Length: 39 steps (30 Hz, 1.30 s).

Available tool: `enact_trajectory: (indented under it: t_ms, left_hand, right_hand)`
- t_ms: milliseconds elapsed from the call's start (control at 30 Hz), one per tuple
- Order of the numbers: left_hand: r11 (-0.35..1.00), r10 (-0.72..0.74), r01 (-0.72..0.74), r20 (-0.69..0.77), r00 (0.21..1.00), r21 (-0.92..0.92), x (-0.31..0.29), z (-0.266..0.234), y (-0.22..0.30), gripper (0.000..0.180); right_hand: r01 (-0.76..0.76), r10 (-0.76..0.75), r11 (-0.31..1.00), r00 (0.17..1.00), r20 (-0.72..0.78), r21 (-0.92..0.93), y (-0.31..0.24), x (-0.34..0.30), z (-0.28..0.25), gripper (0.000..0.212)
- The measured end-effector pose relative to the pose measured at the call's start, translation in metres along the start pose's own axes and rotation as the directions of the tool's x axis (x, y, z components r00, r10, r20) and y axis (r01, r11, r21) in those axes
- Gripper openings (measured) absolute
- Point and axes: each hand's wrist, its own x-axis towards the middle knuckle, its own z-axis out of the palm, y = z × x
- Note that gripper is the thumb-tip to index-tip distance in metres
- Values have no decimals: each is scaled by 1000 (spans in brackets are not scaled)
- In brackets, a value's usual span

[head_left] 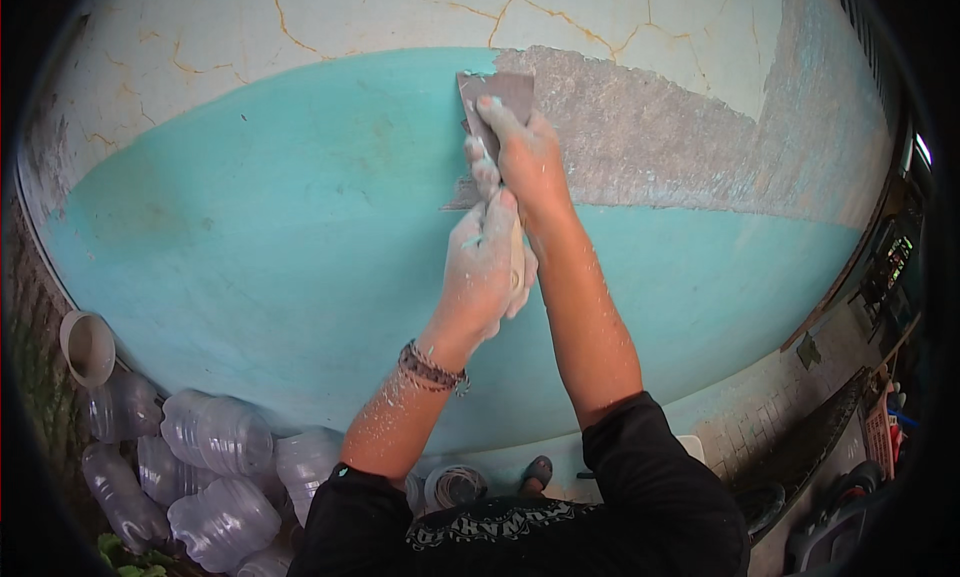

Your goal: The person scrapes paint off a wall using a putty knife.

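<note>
A paint scraper (pixel 512 90) with a wide grey metal blade lies against the painted wall (pixel 330 177). My left hand (pixel 480 267) is closed round its pale handle, a dark braided bracelet on the wrist. Higher up, my right hand (pixel 530 162) grips the blade, thumb laid along its face. Both hands are dusted with pale paint flakes. The blade's edge sits where turquoise paint meets a bare, rough grey patch (pixel 640 137) stretching to the right. Some of the blade is hidden behind my fingers.
Cracked whitish paint (pixel 380 17) covers the upper wall. Several clear plastic jugs (pixel 215 432) are piled at lower left, below a white bucket (pixel 88 347). Tiled floor (pixel 745 417) runs along the lower right, with a reddish crate (pixel 880 432) at the far right.
</note>
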Motion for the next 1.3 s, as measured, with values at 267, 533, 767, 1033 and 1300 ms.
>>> enact_trajectory:
  t_ms: [267,533,767,1033,1300]
  left_hand:
    - [991,-131,130,-8,991,-27,2,2,4,43]
    - [1000,2,-3,-43,999,-22,6,9,6,42]
    - [993,110,-109,-35,993,41,4,8,10,39]
    - [999,11,-8,-66,998,46,11,7,12,41]
    - [1000,17,-16,-42,999,21,10,7,14,42]
  right_hand:
    - [-127,127,992,991,-36,19,-8,1,3,24]
    - [-31,30,998,999,13,48,-11,11,1,22]
    - [-59,57,996,998,37,67,-14,7,4,21]
    - [-79,75,995,996,52,63,-18,12,5,21]
    - [-151,151,987,989,8,62,-20,9,7,23]
